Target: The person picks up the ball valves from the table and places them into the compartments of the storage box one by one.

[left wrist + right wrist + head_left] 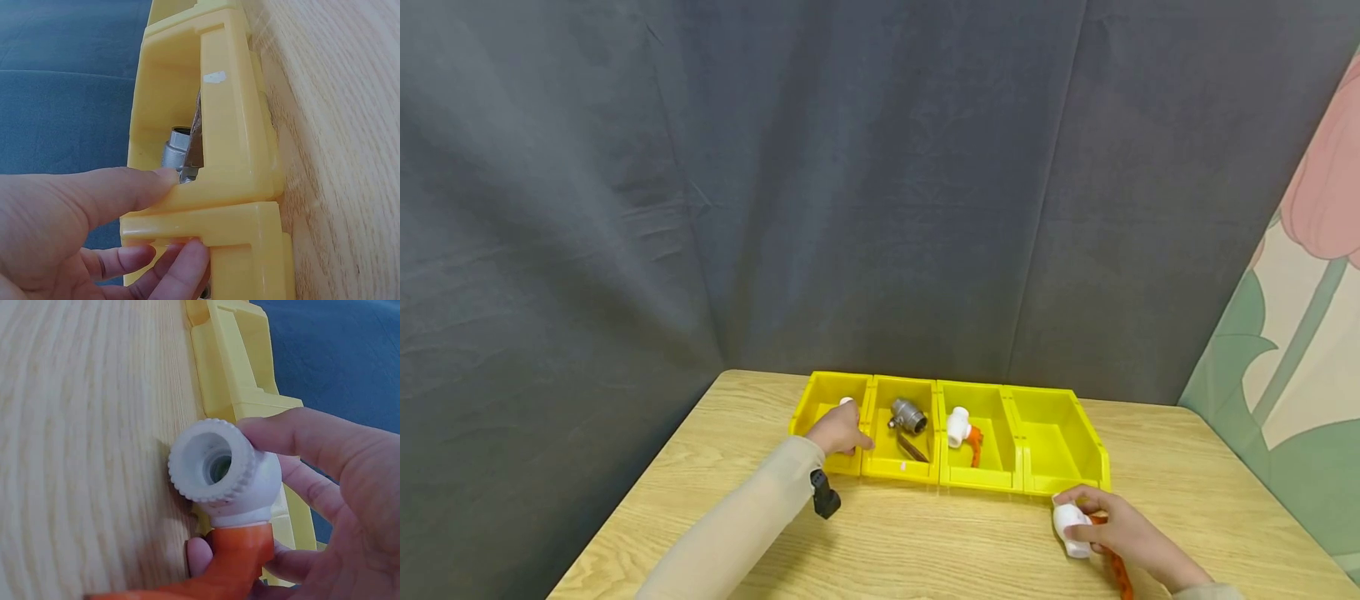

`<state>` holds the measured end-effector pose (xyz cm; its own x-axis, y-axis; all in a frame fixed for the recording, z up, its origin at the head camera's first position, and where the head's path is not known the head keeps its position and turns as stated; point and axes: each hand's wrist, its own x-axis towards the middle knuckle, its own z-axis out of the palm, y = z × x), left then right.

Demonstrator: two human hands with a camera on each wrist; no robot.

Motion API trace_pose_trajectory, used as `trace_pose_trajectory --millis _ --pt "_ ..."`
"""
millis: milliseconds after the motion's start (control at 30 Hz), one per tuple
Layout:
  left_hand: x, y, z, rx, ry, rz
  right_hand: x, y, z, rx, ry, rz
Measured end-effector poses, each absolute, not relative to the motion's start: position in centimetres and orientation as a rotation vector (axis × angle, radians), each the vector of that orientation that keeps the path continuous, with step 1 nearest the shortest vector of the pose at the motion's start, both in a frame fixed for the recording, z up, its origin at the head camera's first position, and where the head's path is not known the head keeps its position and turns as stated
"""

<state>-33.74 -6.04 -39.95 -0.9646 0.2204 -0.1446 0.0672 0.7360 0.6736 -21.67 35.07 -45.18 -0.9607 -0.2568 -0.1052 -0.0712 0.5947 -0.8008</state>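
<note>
My right hand point(1112, 533) grips a white plastic ball valve point(1070, 527) with an orange handle point(240, 556), just in front of the rightmost bin. In the right wrist view, the ribbed round opening of this valve point(209, 461) faces the camera. My left hand point(838, 429) reaches into the leftmost yellow bin point(820, 385), thumb spread over the divider and fingers loosely bent inside. A white part point(846, 401) shows just beyond that hand, mostly hidden by it. No held thing shows between the left fingers.
The second bin point(880, 442) contains a grey metal valve point(908, 415) with a flat handle. Another white valve point(958, 427) with an orange handle lies in the third bin. The rightmost bin point(1056, 437) adjoins it. Behind the wooden table point(925, 542) hangs a dark curtain point(880, 208).
</note>
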Motion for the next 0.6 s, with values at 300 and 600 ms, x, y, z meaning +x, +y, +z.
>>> trace_pose_trajectory --millis 300,600 --pt "-33.81 -5.99 -39.92 0.226 2.718 1.043 -21.83 35.55 -45.57 -0.270 2.573 -1.329" --pt "-33.82 -6.00 -39.87 0.222 2.727 1.026 -21.83 35.79 -45.40 -0.300 2.520 -1.397"
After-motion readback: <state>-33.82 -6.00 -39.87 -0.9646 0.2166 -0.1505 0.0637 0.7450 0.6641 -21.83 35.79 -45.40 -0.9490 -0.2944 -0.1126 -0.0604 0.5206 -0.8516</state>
